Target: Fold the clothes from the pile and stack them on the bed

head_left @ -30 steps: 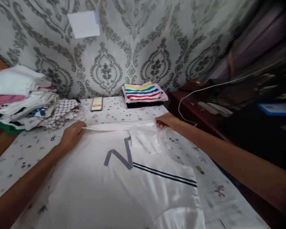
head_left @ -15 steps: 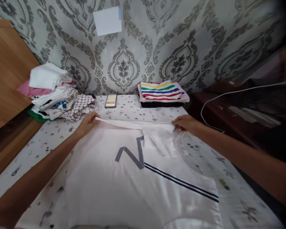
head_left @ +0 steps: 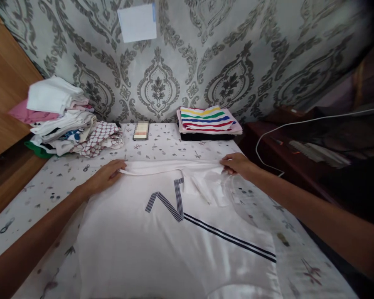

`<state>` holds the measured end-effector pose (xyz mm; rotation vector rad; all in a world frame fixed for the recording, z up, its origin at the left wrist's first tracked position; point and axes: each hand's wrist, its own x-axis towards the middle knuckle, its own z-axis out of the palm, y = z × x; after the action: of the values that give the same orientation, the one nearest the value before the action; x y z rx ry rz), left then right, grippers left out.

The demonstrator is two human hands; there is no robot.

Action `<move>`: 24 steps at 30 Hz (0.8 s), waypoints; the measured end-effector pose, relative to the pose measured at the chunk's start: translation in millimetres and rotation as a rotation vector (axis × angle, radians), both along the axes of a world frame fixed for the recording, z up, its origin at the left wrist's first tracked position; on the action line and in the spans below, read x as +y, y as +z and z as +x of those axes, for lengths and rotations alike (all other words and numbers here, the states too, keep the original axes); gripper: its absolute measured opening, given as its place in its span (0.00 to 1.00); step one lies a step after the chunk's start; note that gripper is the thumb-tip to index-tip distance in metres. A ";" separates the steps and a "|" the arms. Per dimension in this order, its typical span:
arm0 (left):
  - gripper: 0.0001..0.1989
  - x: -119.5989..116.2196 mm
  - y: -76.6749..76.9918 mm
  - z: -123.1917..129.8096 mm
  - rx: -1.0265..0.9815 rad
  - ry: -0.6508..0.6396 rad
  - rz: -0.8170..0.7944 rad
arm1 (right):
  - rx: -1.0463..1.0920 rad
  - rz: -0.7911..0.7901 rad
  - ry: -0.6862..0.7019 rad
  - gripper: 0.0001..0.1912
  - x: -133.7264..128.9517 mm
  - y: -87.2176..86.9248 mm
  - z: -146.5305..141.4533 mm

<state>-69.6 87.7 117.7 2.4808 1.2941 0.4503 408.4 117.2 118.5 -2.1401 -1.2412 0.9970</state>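
Note:
A white shirt point(head_left: 127, 232) with dark striped trim lies spread over the patterned bedsheet point(head_left: 162, 151). My left hand point(head_left: 107, 174) pinches the far edge of the shirt at its left end. At the right end of that same edge, the fingers of my right hand point(head_left: 237, 164) are closed on the fabric. Between the hands the far edge runs nearly straight, with a strip turned over along it. A loose bunched flap of white cloth lies just left of my right hand. The shirt's near end runs out of the bottom of the view.
Heaped clothes point(head_left: 59, 120) sit at the back left beside a wooden panel point(head_left: 9, 83). A phone-like object point(head_left: 141, 131), its face blurred, lies near the wall. Folded clothes point(head_left: 208, 120) with a striped top are stacked at the back. A white cable point(head_left: 286, 124) loops on the right.
My left hand has come down toward me with its end of the shirt's edge, which now lies lower. My right hand keeps its grip. The view has shifted slightly.

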 end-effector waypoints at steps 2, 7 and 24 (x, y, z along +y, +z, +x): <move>0.14 -0.4 2.3 -0.6 0.076 -0.016 0.011 | -0.006 0.002 -0.001 0.11 -4.5 3.5 -1.7; 0.19 -7.4 15.7 -4.1 0.247 -0.028 0.028 | -0.392 0.343 0.196 0.12 -60.4 14.3 -22.3; 0.11 -45.5 3.4 206.3 0.420 -0.510 0.272 | -0.139 0.189 0.169 0.10 -99.8 -6.9 -27.0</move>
<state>136.7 42.2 121.1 3.1157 0.6941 -0.0288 381.4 17.4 111.6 -2.0116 -1.5401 0.7727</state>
